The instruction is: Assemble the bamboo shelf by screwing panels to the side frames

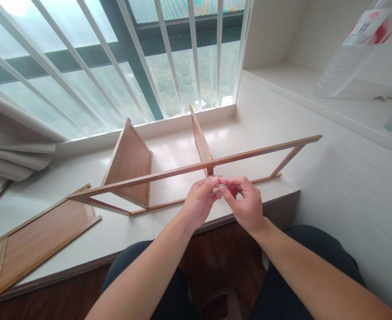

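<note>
A long wooden frame (256, 153) stands on edge on the white window ledge (122, 231), with one upright panel (129, 162) at its left part and a narrower divider (200, 141) at the middle. Both hands meet just below the frame's top rail, where the divider joins it. My left hand (199, 202) and my right hand (244, 202) pinch a thin metal tool (217, 175), an L-shaped key, whose shaft points up into the joint. Fingertips hide its lower end.
A loose wooden panel (39, 242) lies flat on the ledge at the left. White window bars (169, 58) close the back. Folded fabric (12, 146) hangs at the far left. A clear plastic bottle (352, 49) shows at the top right. Dark floor (216, 262) lies below.
</note>
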A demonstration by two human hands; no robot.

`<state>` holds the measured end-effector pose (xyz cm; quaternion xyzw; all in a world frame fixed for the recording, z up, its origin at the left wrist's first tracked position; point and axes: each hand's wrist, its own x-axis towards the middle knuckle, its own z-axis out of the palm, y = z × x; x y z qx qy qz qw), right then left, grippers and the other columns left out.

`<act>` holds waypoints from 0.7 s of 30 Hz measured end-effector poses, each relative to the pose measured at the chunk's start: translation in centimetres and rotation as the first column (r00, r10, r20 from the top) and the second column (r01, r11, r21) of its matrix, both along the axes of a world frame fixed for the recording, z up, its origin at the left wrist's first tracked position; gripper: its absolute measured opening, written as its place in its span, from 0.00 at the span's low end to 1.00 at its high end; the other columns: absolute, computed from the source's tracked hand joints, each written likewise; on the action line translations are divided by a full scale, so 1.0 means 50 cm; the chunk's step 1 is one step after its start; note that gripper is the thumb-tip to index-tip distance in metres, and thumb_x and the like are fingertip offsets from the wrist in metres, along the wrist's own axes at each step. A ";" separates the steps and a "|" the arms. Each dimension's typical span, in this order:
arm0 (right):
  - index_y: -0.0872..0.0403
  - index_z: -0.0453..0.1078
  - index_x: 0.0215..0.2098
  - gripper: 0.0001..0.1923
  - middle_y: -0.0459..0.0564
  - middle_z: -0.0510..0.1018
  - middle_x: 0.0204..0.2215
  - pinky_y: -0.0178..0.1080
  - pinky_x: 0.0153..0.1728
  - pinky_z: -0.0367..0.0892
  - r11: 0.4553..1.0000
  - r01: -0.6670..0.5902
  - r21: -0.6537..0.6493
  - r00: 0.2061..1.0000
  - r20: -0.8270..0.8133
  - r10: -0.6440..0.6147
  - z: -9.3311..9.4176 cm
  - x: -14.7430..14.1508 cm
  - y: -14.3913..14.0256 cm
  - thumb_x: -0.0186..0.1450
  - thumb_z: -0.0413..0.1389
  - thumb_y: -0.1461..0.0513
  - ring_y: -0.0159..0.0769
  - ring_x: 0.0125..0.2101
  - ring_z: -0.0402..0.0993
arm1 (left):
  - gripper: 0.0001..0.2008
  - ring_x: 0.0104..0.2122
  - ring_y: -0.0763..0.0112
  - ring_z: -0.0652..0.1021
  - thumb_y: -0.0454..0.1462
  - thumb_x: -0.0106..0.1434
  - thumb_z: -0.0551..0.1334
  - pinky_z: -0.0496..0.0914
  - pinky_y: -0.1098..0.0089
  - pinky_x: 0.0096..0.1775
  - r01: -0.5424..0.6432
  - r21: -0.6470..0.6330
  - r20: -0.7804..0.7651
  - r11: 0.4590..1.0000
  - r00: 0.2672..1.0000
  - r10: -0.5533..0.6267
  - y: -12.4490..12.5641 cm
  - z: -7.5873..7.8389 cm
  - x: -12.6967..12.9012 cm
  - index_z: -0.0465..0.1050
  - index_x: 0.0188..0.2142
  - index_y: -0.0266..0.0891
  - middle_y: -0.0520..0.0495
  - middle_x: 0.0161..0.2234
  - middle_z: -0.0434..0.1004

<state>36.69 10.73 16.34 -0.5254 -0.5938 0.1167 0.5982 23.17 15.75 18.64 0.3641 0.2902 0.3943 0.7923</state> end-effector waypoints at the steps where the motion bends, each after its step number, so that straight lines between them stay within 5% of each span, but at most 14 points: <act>1: 0.50 0.70 0.38 0.07 0.44 0.78 0.25 0.36 0.27 0.73 1.000 0.002 0.005 1.000 0.003 -0.002 0.000 0.000 0.001 0.69 0.62 0.56 0.33 0.24 0.73 | 0.16 0.37 0.68 0.76 0.47 0.56 0.74 0.68 0.69 0.40 0.000 0.000 0.001 1.000 1.000 0.000 0.000 0.000 0.000 0.82 0.32 0.36 0.46 0.34 0.77; 21: 0.50 0.70 0.38 0.07 0.43 0.78 0.26 0.34 0.26 0.72 0.998 0.028 0.059 1.000 0.012 -0.028 0.008 0.004 0.003 0.68 0.64 0.60 0.31 0.24 0.73 | 0.15 0.38 0.68 0.76 0.47 0.59 0.73 0.68 0.70 0.40 0.024 0.033 0.029 0.999 0.999 -0.025 0.004 -0.005 0.001 0.82 0.34 0.36 0.46 0.36 0.78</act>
